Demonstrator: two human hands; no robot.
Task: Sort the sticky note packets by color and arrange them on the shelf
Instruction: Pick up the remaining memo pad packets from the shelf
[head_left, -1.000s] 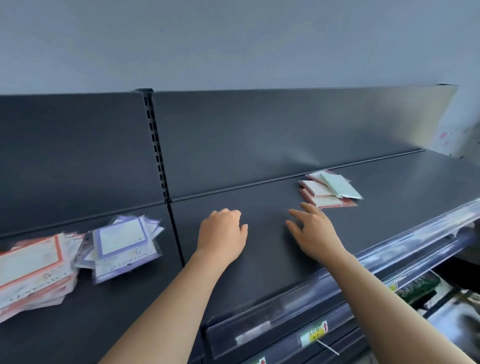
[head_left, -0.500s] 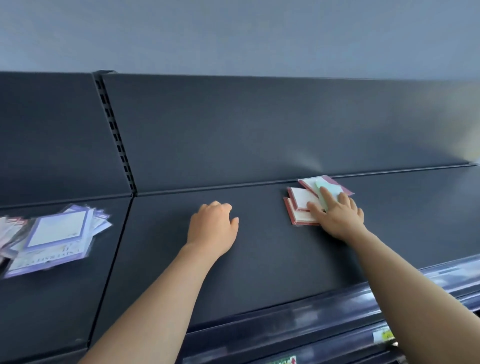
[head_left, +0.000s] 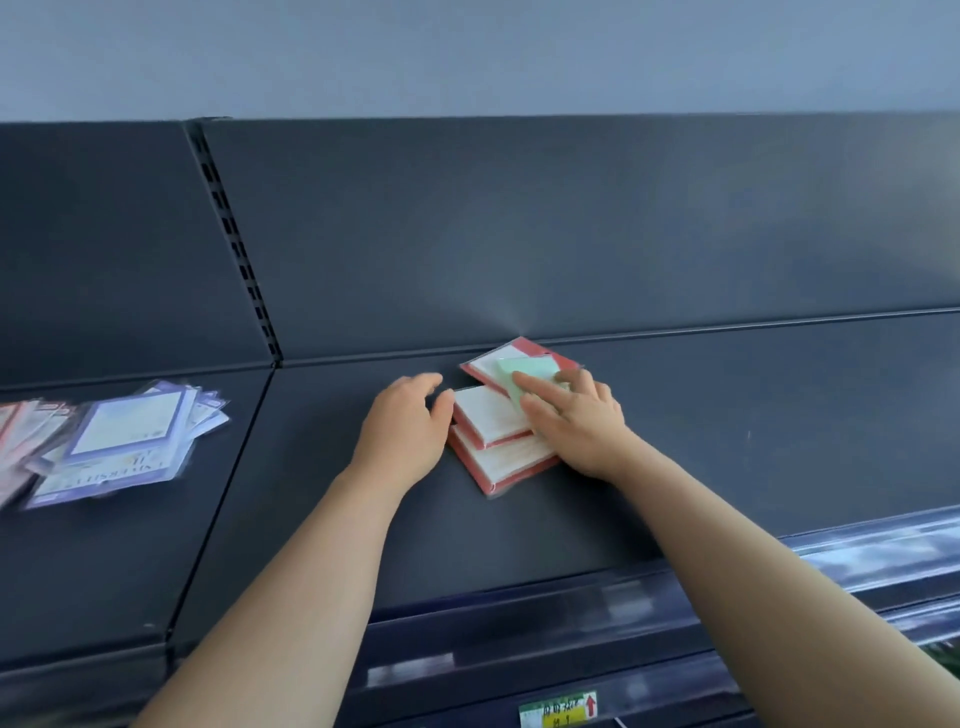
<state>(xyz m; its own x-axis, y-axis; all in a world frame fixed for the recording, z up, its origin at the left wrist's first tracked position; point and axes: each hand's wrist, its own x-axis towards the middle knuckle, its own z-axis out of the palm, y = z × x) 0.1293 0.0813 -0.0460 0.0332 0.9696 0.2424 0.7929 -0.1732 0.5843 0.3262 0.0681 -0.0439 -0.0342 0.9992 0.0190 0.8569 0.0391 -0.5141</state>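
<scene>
dark grey shelf runs left to right, with a matching back panel behind it and a slotted upright at the joint between bays. pale wall above. clear price rail along the near edge, blurred.

purple packets: loose fanned pile, flat on the left bay. the top one is white-faced with a purple border. there is a line of print along its near edge, seen upside down, too blurred to read. red-bordered packets sit just left of the pile, cut off by the frame edge.

red packets: three, lying flat mid-shelf close to the back panel, overlapped in a row running near to far. each is turned diamond-wise to the shelf edge, with one corner pointing near. white faces, red edges.

green packet: lies on top of the far two red ones. its near end is under fingers, so i can't call its long axis.

right hand: palm down on the stack, fingers nearly straight, index laid on the green packet. it is pressing, not gripping.

left hand: palm down on the shelf just left of the stack, fingers loosely curled, holding nothing. the thumb is at the left edge of the middle red packet, and i can't tell whether it touches.

shelf label: on the lower rail, yellow and green with a red up arrow. its characters are unreadable.
</scene>
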